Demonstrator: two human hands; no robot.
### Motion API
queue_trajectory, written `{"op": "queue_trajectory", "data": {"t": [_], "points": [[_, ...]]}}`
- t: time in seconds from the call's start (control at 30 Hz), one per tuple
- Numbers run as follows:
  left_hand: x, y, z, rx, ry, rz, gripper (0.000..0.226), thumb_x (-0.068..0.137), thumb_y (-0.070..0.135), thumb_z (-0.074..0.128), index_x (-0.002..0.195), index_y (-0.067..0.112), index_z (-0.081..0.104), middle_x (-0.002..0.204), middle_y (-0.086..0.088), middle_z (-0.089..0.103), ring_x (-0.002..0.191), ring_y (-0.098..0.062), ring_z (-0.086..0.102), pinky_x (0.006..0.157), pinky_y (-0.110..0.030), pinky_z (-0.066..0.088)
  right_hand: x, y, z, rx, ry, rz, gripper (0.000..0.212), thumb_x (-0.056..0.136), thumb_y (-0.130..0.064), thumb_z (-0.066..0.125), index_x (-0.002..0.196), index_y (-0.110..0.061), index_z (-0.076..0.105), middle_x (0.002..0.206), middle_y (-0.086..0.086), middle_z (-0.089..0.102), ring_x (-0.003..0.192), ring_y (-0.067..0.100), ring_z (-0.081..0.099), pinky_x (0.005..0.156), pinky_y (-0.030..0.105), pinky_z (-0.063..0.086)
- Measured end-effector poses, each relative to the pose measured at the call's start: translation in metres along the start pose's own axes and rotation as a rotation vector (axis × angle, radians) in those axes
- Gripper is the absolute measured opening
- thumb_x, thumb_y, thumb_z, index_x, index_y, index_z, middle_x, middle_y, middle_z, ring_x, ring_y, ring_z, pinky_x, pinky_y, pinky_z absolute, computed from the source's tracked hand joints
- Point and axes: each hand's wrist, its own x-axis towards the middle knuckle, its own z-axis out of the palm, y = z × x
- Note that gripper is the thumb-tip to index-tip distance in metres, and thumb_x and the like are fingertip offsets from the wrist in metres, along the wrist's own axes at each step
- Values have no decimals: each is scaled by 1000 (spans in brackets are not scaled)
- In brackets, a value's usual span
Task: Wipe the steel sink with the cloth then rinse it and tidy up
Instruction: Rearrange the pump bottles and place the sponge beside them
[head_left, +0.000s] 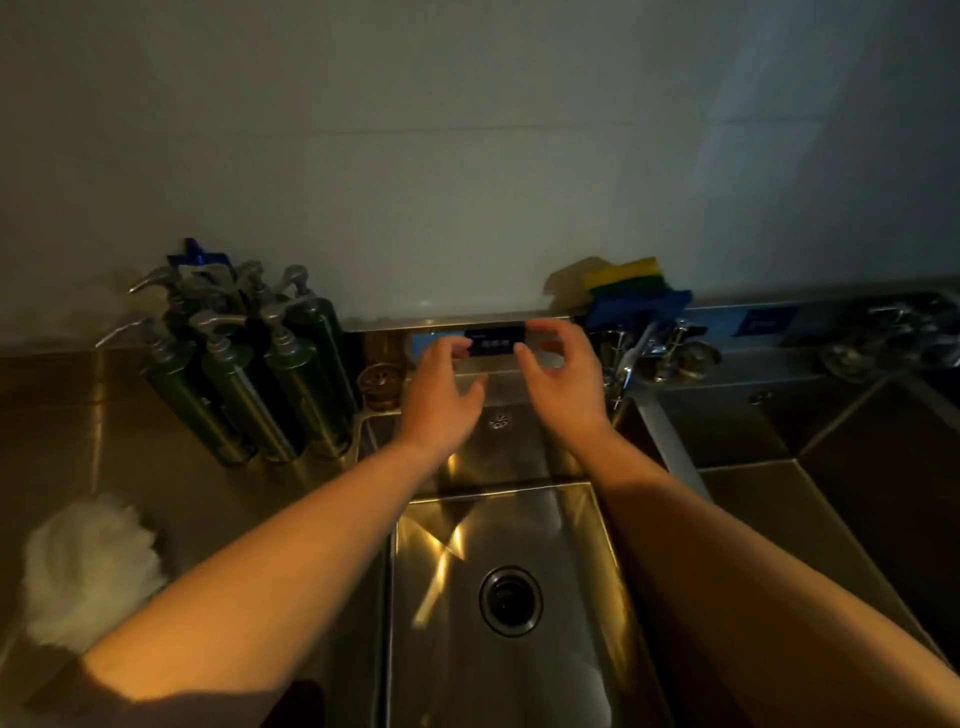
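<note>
White cloth (88, 566) lies on the counter (67, 415) just L of the sink (571, 545). Over the sink's far end, L hand (441, 387) is loose w/ fingertips at a dark tag's (496, 341) L end; R hand (561, 374) curls at its R end, can't tell if it grips. Green bottles (249, 389) stand back-L of sink, sponge (628, 275) back-R.

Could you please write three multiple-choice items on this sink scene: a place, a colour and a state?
1. Relative to the sink, the white cloth lies: A inside; B on the counter to its left; C behind.
2. The pump bottles are: A green; B red; C white.
3. The left hand and right hand: A wring the cloth; B reach the dark label; C grip a bottle.
Answers: B, it lies beside the basin; A, their bodies look dark green; B, both are at the label's ends.
</note>
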Motion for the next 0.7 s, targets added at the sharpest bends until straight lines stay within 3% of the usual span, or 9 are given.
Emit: {"op": "queue_trajectory", "data": {"t": [0.1, 0.27, 0.47, 0.57, 0.7], "points": [[16, 23, 20, -10, -34, 69, 40, 84, 16, 67, 120, 16, 51, 115, 2, 52, 102, -5, 48, 85, -13, 34, 20, 4, -32, 23, 46, -9, 29, 88, -18, 62, 116, -21, 55, 115, -8, 49, 92, -12, 49, 73, -3, 38], [37, 44, 59, -4, -89, 97, 38, 86, 19, 66, 120, 16, 50, 116, 0, 54, 106, -12, 53, 87, -21, 40, 49, 20, -70, 39, 105, -14, 27, 88, -20, 62, 113, -24, 52, 116, -6, 50, 94, -6, 50, 75, -1, 40], [62, 53, 104, 10, -94, 83, 36, 86, 21, 65, 119, 21, 51, 113, 8, 51, 105, -7, 48, 87, -21, 39, 75, 56, -100, 31, 114, 10, 27, 87, -17, 62, 109, -29, 51, 119, -8, 49, 99, -4, 50, 73, 0, 41], [78, 54, 120, 50, -103, 61, 38, 85, 23, 66, 120, 23, 50, 112, 11, 48, 103, -4, 44, 84, -21, 36, 92, 77, -111, -5, 124, 57, 28, 88, -17, 61, 112, -27, 52, 121, -6, 50, 102, 2, 50, 77, 10, 45], [97, 51, 137, 92, -146, 23, 45, 84, 23, 67, 125, 19, 47, 124, 0, 48, 114, -13, 47, 91, -23, 36, 112, 107, -122, -133, 96, 91, 30, 88, -18, 61, 116, -23, 53, 124, -3, 49, 105, 5, 50, 86, 19, 44]]}}
